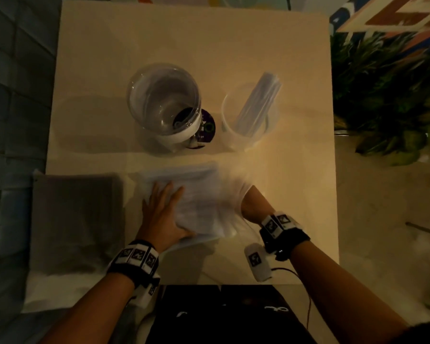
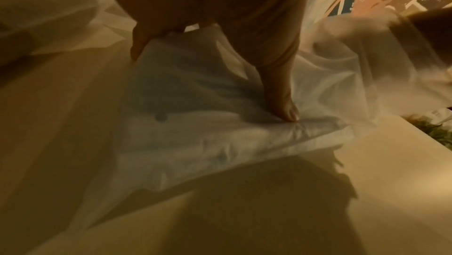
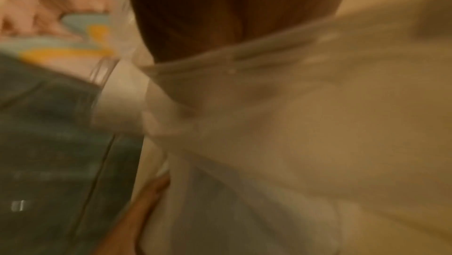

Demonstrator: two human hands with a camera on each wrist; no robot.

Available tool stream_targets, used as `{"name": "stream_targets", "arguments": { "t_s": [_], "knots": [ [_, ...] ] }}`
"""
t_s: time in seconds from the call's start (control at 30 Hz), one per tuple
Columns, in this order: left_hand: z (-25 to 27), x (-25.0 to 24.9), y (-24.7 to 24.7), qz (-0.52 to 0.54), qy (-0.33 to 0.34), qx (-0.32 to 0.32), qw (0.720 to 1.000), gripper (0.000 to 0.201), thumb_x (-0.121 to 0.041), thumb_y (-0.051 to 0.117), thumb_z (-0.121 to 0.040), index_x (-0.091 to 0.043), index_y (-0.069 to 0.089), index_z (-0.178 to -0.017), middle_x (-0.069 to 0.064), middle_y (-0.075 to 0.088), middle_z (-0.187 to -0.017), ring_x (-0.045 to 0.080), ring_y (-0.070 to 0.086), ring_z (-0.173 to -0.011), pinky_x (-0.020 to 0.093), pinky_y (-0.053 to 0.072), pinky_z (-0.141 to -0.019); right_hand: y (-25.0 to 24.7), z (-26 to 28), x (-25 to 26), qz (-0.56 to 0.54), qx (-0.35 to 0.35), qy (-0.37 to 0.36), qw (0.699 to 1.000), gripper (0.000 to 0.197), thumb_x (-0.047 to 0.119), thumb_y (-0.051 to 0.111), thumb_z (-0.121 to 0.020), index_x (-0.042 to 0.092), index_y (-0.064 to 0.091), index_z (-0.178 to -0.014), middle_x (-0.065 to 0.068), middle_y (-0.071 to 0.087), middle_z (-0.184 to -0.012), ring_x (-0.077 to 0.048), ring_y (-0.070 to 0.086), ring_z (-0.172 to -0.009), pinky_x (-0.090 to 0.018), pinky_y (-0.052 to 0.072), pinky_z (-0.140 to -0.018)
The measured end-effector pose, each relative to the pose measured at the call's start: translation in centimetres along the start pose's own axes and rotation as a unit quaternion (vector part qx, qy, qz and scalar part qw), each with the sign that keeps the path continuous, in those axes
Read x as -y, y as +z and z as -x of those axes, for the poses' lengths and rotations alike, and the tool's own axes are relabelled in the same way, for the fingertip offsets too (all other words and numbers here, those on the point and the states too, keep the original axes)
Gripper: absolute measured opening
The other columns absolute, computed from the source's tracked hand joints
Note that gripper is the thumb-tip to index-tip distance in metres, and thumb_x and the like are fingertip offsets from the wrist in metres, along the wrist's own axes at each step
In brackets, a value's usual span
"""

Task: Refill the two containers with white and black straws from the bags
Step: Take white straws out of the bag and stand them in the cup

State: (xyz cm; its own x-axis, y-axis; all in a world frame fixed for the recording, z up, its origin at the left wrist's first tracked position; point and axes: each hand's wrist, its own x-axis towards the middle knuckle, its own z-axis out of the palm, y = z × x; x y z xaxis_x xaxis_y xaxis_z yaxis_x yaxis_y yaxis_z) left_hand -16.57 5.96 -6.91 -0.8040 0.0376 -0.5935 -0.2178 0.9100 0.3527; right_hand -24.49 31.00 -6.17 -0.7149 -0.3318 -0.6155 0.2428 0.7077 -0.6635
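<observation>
A translucent bag of white straws (image 1: pixel 196 194) lies on the table's near middle. My left hand (image 1: pixel 162 209) presses flat on it with straight fingers; in the left wrist view the thumb (image 2: pixel 281 104) pushes into the bag (image 2: pixel 208 143). My right hand (image 1: pixel 252 201) reaches into the bag's open right end (image 3: pixel 244 69), and the plastic hides its fingers. A wide clear jar (image 1: pixel 163 105) stands behind with no straws in it. To its right a clear container (image 1: pixel 236 135) holds a bundle of white straws (image 1: pixel 261 103). A bag of dark straws (image 1: pixel 77 219) lies at the left edge.
A purple disc (image 1: pixel 207 127) lies beside the jar's base. The cream table (image 1: pixel 184 40) ends close on the right, where a green plant (image 1: pixel 382 95) stands. A cable (image 1: pixel 308 301) trails from my right wrist over the near edge.
</observation>
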Motion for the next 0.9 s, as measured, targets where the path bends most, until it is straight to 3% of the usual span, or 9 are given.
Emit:
{"name": "stream_targets", "arguments": {
  "t_s": [0.13, 0.23, 0.3, 0.37, 0.43, 0.5, 0.6, 0.73, 0.9],
  "knots": [
    [0.1, 0.5, 0.4, -0.003, 0.006, -0.014, 1.000, 0.121, -0.073, 0.076, -0.053, -0.039, 0.013, -0.151, -0.009, 0.004, -0.160, 0.022, -0.005, -0.150, 0.064, 0.018, -0.114, 1.2, -1.2, 0.3, 0.121, -0.009, 0.075, 0.990, 0.037, 0.021, 0.054, -0.098, 0.009, 0.055, -0.133, -0.012, 0.055, -0.134, -0.030, 0.055, -0.122, -0.027, 0.041, -0.093],
    [0.2, 0.8, 0.6, 0.014, 0.011, -0.033, 0.999, 0.121, -0.073, 0.077, -0.053, -0.035, 0.016, -0.151, -0.007, 0.009, -0.160, 0.023, -0.001, -0.150, 0.064, 0.019, -0.114, -0.2, -0.6, 0.2, 0.128, -0.051, 0.061, 0.989, 0.020, 0.018, 0.056, -0.095, 0.002, 0.066, -0.105, -0.009, 0.064, -0.103, -0.026, 0.065, -0.096, -0.023, 0.045, -0.075],
    [0.2, 0.9, 0.8, 0.019, 0.010, -0.029, 0.999, 0.121, -0.073, 0.076, -0.055, -0.036, 0.013, -0.152, -0.007, 0.006, -0.161, 0.023, -0.006, -0.151, 0.064, 0.013, -0.116, -1.5, 0.2, -0.1, 0.033, -0.111, 0.086, 0.990, 0.016, 0.013, 0.059, -0.094, 0.007, 0.066, -0.081, 0.000, 0.062, -0.076, -0.010, 0.061, -0.066, -0.011, 0.040, -0.054],
    [0.3, 1.0, 1.1, 0.019, 0.008, -0.025, 0.999, 0.123, -0.074, 0.076, -0.056, -0.038, 0.009, -0.152, -0.007, 0.003, -0.162, 0.023, -0.009, -0.151, 0.065, 0.009, -0.117, -2.2, 1.0, -0.5, -0.140, -0.194, 0.099, 0.966, 0.006, 0.004, 0.065, -0.088, 0.005, 0.070, -0.085, 0.002, 0.064, -0.067, -0.002, 0.057, -0.053, -0.013, 0.043, -0.050],
    [0.2, 0.9, 1.3, 0.015, 0.009, -0.029, 0.999, 0.123, -0.075, 0.075, -0.056, -0.038, 0.008, -0.152, -0.007, 0.002, -0.162, 0.024, -0.010, -0.151, 0.066, 0.009, -0.116, -2.4, 2.0, -0.2, -0.367, -0.234, 0.122, 0.892, 0.020, -0.008, 0.067, -0.084, -0.002, 0.063, -0.102, -0.010, 0.065, -0.071, -0.011, 0.061, -0.052, -0.023, 0.050, -0.050],
    [0.2, 0.8, 1.3, 0.009, 0.011, -0.032, 0.999, 0.123, -0.076, 0.074, -0.056, -0.036, 0.009, -0.152, -0.006, 0.002, -0.162, 0.025, -0.010, -0.150, 0.066, 0.009, -0.116, -1.8, 2.4, -0.3, -0.482, -0.223, 0.172, 0.830, 0.025, -0.007, 0.066, -0.086, -0.001, 0.054, -0.107, -0.015, 0.063, -0.078, -0.019, 0.062, -0.055, -0.025, 0.052, -0.046],
    [0.2, 0.8, 1.3, 0.014, 0.011, -0.030, 0.999, 0.123, -0.075, 0.075, -0.056, -0.036, 0.009, -0.152, -0.006, 0.001, -0.162, 0.024, -0.011, -0.150, 0.066, 0.007, -0.116, -0.5, 2.4, -0.3, -0.428, -0.170, 0.225, 0.859, 0.013, -0.007, 0.061, -0.088, -0.007, 0.061, -0.102, -0.018, 0.064, -0.081, -0.026, 0.063, -0.063, -0.025, 0.055, -0.050],
    [0.2, 0.9, 1.4, 0.013, 0.015, -0.031, 0.999, 0.124, -0.075, 0.075, -0.056, -0.037, 0.008, -0.153, -0.006, 0.001, -0.162, 0.024, -0.010, -0.150, 0.065, 0.006, -0.116, 1.0, 1.5, 0.3, -0.327, -0.105, 0.228, 0.911, 0.021, 0.002, 0.057, -0.092, 0.005, 0.068, -0.074, -0.012, 0.067, -0.078, -0.034, 0.065, -0.079, -0.041, 0.053, -0.072],
    [0.2, 1.1, 1.6, 0.016, 0.021, -0.044, 0.999, 0.123, -0.075, 0.075, -0.055, -0.038, 0.009, -0.152, -0.006, 0.003, -0.162, 0.024, -0.008, -0.151, 0.066, 0.009, -0.116, 0.6, 1.4, 1.2, -0.379, -0.188, 0.210, 0.881, 0.019, 0.003, 0.060, -0.093, 0.000, 0.065, -0.075, -0.008, 0.062, -0.074, -0.023, 0.059, -0.070, -0.026, 0.047, -0.057]
  ]
}}
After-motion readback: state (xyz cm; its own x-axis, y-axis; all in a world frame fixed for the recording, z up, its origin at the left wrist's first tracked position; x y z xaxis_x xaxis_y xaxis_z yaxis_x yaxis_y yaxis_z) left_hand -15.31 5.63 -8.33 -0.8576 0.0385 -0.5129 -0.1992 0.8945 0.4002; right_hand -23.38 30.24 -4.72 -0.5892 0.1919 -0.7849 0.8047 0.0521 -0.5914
